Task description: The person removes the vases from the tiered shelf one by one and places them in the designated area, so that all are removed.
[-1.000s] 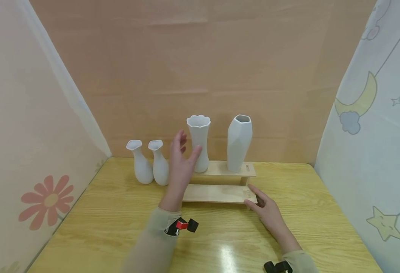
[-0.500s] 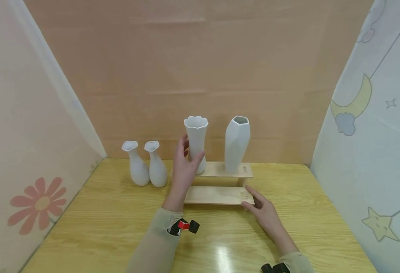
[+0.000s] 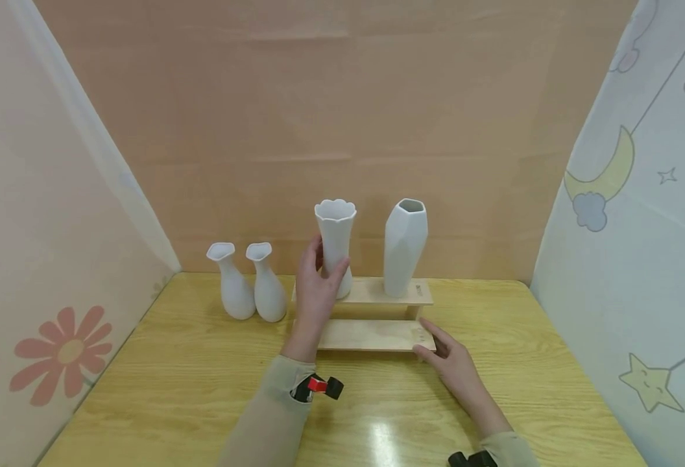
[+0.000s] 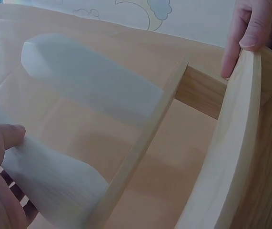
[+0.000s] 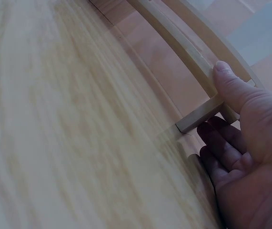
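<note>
My left hand (image 3: 314,292) holds a white vase with a scalloped rim (image 3: 336,235), thumb in front and fingers round its far left side. That vase stands upright on the upper step of a two-step wooden stand (image 3: 372,335), its base at the board in the left wrist view. With my right hand (image 3: 456,366) I grip the right end of the stand's lower step; the right wrist view shows the thumb (image 5: 228,81) on top and the fingers below. A faceted white vase (image 3: 405,250) stands on the upper step, to the right of the scalloped one.
Two small white bottle-necked vases, a left one (image 3: 236,288) and a right one (image 3: 269,288), stand side by side on the wooden table (image 3: 161,383) left of the stand. A peach backdrop (image 3: 465,130) rises behind, with patterned cloth panels at both sides.
My left hand has moved in from beside the scalloped vase and now has its thumb and fingers round it. The right hand keeps its grip; the head view has shifted slightly.
</note>
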A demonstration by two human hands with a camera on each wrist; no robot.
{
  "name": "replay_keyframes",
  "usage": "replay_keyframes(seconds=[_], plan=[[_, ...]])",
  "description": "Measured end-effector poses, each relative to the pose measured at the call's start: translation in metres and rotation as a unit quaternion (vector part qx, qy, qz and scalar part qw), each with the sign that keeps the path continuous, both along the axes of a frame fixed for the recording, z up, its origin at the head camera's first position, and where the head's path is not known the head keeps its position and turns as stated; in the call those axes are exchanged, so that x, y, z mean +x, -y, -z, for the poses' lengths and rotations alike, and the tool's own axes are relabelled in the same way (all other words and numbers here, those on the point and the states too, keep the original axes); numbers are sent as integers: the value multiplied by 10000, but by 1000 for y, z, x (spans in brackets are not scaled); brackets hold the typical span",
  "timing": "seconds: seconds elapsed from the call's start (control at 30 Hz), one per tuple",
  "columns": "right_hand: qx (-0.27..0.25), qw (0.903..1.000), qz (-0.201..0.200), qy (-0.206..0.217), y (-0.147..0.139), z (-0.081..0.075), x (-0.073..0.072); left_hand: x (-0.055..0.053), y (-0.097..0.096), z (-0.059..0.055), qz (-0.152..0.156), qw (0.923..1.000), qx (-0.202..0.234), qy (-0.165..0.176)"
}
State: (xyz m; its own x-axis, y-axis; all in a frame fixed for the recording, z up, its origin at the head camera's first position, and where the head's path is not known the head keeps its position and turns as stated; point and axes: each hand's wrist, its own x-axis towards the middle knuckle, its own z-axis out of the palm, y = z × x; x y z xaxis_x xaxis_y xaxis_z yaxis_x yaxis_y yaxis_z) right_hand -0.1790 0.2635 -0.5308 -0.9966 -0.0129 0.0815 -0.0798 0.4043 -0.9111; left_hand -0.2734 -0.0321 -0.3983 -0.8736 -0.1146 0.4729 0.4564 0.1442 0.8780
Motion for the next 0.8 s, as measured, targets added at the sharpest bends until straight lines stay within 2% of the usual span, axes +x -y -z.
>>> replay_keyframes(seconds=[0.33, 0.8], plan=[[52, 10000, 4, 79, 2, -4, 3, 1, -4, 2, -310, 9994, -116, -71], [-69, 10000, -11, 33, 2, -5, 3, 5, -4, 0, -298, 9995, -69, 43]])
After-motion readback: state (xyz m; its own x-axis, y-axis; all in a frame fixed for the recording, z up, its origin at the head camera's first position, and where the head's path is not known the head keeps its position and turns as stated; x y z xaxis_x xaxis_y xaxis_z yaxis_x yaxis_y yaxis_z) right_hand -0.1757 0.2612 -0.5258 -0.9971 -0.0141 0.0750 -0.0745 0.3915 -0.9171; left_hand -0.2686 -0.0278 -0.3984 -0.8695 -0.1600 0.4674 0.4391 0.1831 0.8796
